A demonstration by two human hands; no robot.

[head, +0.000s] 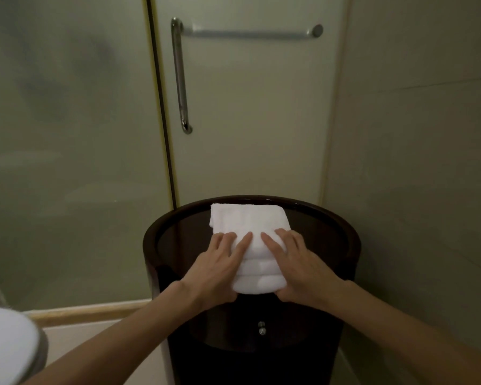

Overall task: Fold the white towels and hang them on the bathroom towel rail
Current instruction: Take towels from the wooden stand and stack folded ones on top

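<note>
Left hand (217,269): fingers straight and spread on top of the folded white terry towel (250,220), thumb tucked under its near end, holding it.
Right hand (303,269): the same hold, on the towel's right side.
Towel: folded in thick layers, lying on the round dark wooden stand's glass-topped surface (178,234), near end at the front rim.
Chrome horizontal towel rail (250,33): on the frosted glass door (256,120) above, bare.
</note>
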